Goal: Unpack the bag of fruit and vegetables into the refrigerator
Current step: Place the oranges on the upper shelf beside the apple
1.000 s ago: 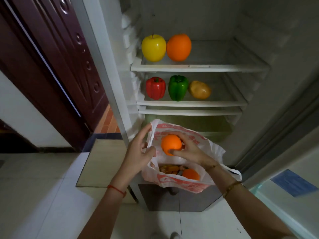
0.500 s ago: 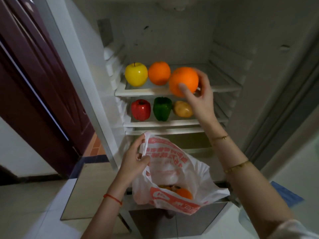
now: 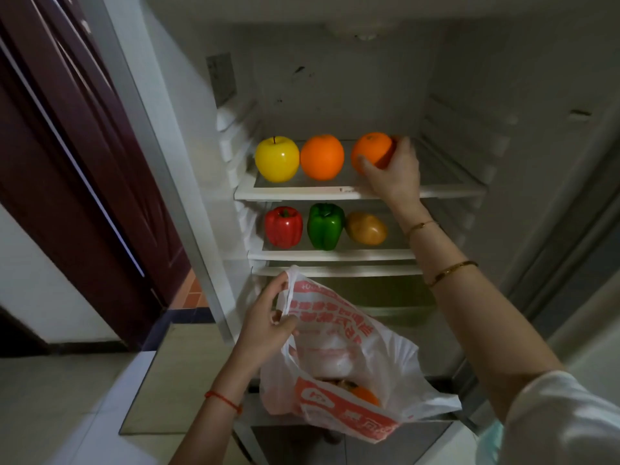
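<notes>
Head view, only one on offer. Right hand (image 3: 394, 172) reaching deep onto upper shelf (image 3: 446, 188), fingers wrapped round held orange (image 3: 370, 151), closed on it from right and below; palm side hidden, so contact with shelf not certain, though fruit looking at or just above glass. Setting it just beside resting orange (image 3: 322, 157), itself next to yellow apple (image 3: 276, 158): filling a row left to right, fruit grouped together, likely to keep open shelf to the right free and stop round things rolling.

Lower shelf (image 3: 335, 255) carrying red pepper (image 3: 283, 227), green pepper (image 3: 326, 225) and a potato (image 3: 366, 228), packed close in a line; vegetables kept apart from fruit, seemingly by design.

Left hand (image 3: 268, 325) pinching rim of plastic bag (image 3: 349, 370) between thumb and fingers, closed on thin film, lifting one edge. Holding mouth open and upward, probably so remaining produce stays in and next reach goes straight down. Bag hanging in front of refrigerator (image 3: 335, 72) opening, below shelves, near to hand.

Inside bag mouth, another orange item (image 3: 364, 396) and something brownish showing, too shadowed to name. Judging task well along but unfinished.
</notes>
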The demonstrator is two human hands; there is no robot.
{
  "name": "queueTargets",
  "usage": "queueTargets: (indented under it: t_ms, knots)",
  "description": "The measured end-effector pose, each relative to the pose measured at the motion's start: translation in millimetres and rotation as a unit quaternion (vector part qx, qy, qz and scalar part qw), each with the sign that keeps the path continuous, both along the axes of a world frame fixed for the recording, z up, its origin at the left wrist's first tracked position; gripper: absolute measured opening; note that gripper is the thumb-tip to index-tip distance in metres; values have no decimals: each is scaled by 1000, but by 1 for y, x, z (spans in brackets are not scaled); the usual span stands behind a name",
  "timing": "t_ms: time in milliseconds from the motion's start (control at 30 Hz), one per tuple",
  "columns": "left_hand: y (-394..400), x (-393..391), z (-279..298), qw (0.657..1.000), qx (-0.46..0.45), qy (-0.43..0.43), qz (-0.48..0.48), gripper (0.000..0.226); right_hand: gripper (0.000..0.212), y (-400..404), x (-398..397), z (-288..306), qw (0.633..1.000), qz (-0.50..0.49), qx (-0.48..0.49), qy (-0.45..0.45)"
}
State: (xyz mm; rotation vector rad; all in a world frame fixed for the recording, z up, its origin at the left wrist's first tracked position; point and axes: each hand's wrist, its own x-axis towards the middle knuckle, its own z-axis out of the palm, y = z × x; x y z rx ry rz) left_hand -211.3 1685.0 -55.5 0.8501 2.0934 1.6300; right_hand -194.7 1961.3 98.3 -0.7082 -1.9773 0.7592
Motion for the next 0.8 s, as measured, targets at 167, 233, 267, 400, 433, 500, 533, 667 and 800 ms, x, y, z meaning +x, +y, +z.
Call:
queueTargets:
  t_ms: [167, 233, 267, 400, 433, 500, 533, 667, 800]
  knots:
    - [-1, 5, -1, 1000, 15, -1, 3, 82, 72, 1, 0, -3, 1000, 2, 7, -8]
    - [-3, 8, 0, 1000, 21, -4, 6, 82, 71, 1, 2, -3, 1000, 5, 6, -14]
    - [-3, 10, 1, 1000, 24, -2, 7, 82, 71, 1, 3, -3, 1000, 5, 4, -16]
    - [-7, 18, 2, 999, 32, 7, 8, 83, 67, -9, 18, -2, 1000, 0, 20, 23]
    - [-9, 20, 2, 1000, 30, 7, 8, 84, 63, -13, 25, -3, 998, -9, 43, 48]
    - [-11, 25, 3, 1000, 20, 12, 6, 88, 47, -26, 39, -6, 989, -34, 105, 95]
    - [-13, 28, 3, 1000, 18, 13, 5, 89, 35, -33, 48, -9, 984, -29, 129, 118]
    - [-20, 39, -2, 1000, 29, 10, 3, 86, 20, -68, 81, -45, 975, 172, 127, 61]
    - [-28, 49, -8, 999, 33, -12, -7, 79, 18, -98, 98, -118, 916, 323, 110, -210]
